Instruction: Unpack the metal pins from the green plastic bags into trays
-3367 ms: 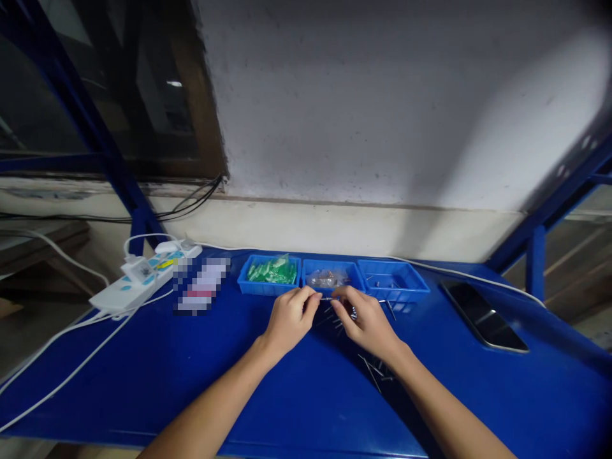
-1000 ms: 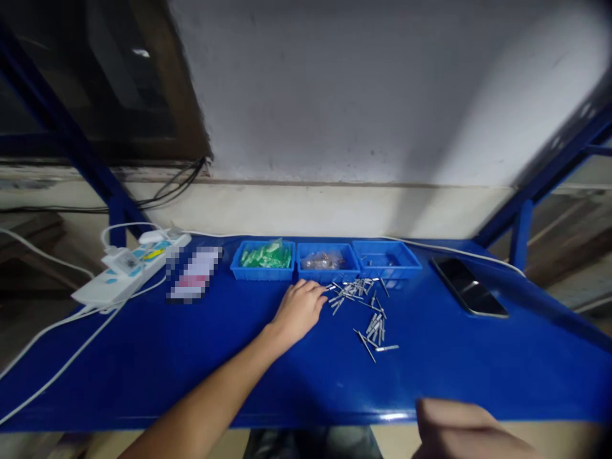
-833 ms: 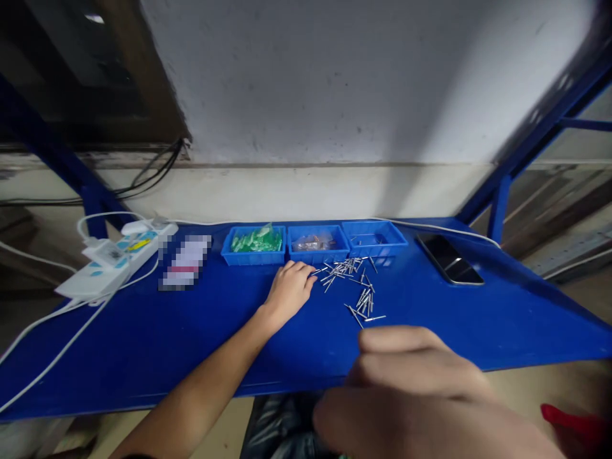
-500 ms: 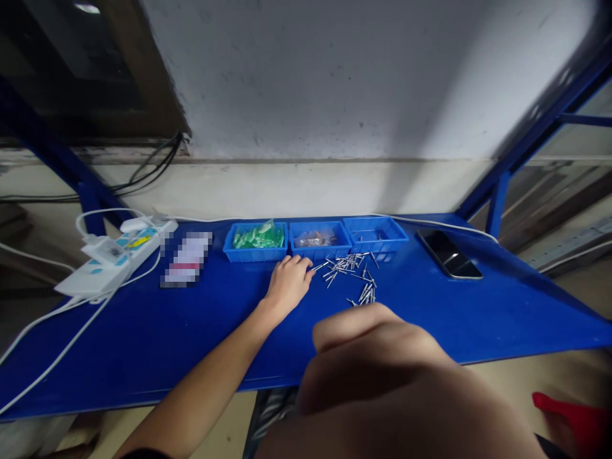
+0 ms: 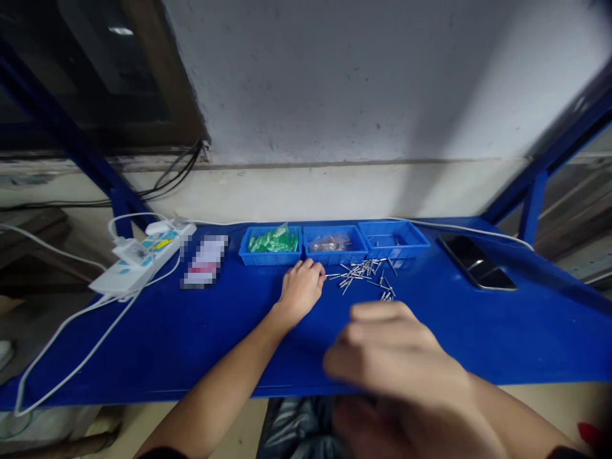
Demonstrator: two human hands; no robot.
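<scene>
Head camera view: my left hand [image 5: 302,290] is down on the blue tabletop [image 5: 229,325], a bit past its middle toward the back edge. My fingers are pinched together on the end of one thin metal pin [image 5: 332,275], which pokes out to the right.

My right hand [image 5: 399,347] is up close to the camera, over the front part of the tabletop and right of the middle. It is blurry and its fingers are curled in. I can't tell if they are shut or if they have something in them.

Lots of shiny pins lie in a messy pile [image 5: 357,273], just right of my left hand. A few more pins [image 5: 386,287] lie to the right of the pile, and my right hand hides what is below them.

Three blue trays sit in a row by the back edge. The left tray [image 5: 270,258] has green packets [image 5: 275,241] in it. The middle tray [image 5: 335,257] has a clear bag [image 5: 329,243] with small things inside. The right tray [image 5: 399,253] has just a few little bits in it.

A black phone [image 5: 478,262] lies flat near the back right corner. At the back left are a white power strip [image 5: 127,275] with plugs and a blurred-out flat thing [image 5: 205,262].
</scene>
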